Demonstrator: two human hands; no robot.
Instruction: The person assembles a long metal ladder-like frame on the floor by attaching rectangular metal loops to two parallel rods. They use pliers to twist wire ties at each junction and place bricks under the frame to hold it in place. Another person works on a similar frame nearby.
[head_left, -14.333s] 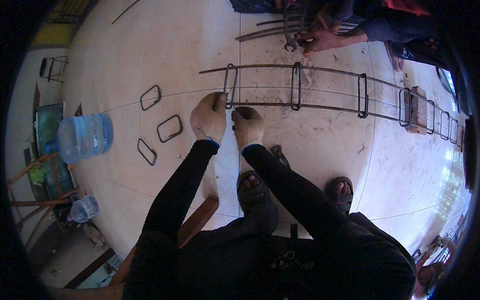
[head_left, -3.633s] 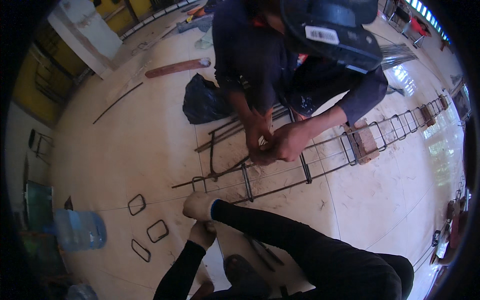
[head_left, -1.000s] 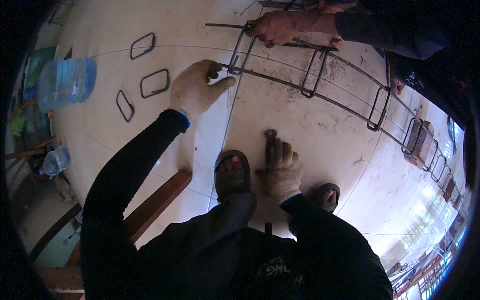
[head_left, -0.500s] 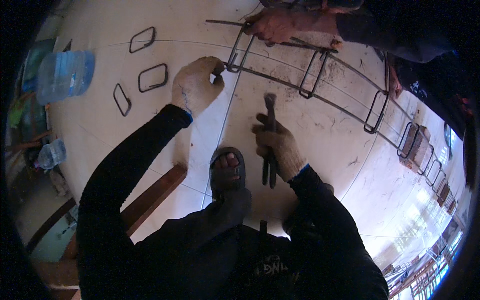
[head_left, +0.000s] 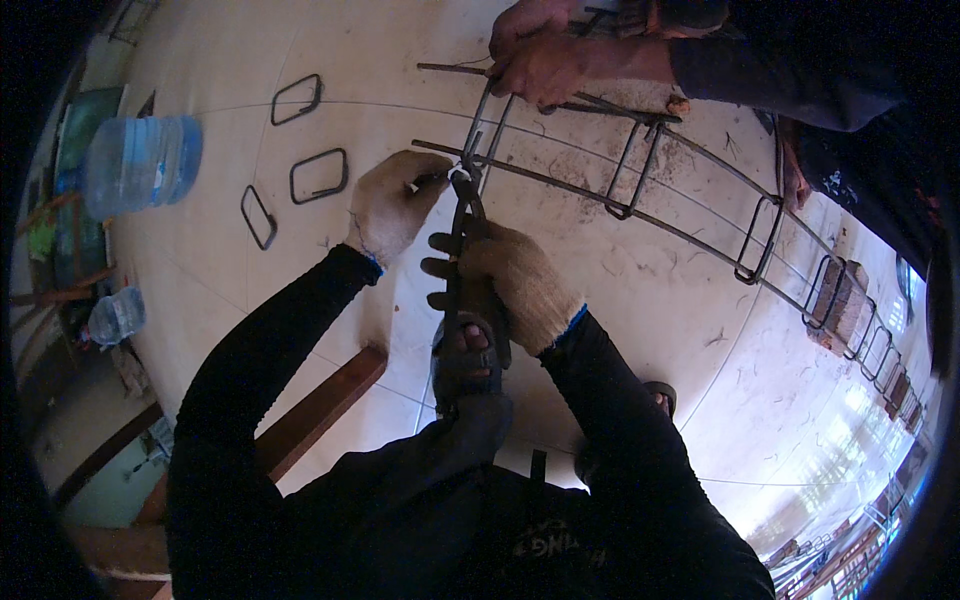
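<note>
My gloved right hand [head_left: 525,280] grips dark pincers [head_left: 456,262] by the handles. Their jaws meet the joint where a bent stirrup [head_left: 483,120] crosses the nearer long steel bar [head_left: 555,182]. Close beside that joint, on its left, my gloved left hand [head_left: 393,203] is closed in a pinch; what lies between its fingertips is too small to make out. Across from me, another person's bare hands [head_left: 545,65] are at the upper end of the same stirrup, by the farther bar [head_left: 450,68].
Loose stirrups [head_left: 319,177] lie on the pale tiled floor to the left. Further left stand a large clear water bottle [head_left: 145,165] and a smaller one [head_left: 117,316]. A wooden beam [head_left: 325,412] is by my left arm. The cage stretches right, over a brick [head_left: 838,305].
My right hand has moved up and left, bringing the pincers from over the floor to the stirrup joint. The other person's second hand has come into view beside the first.
</note>
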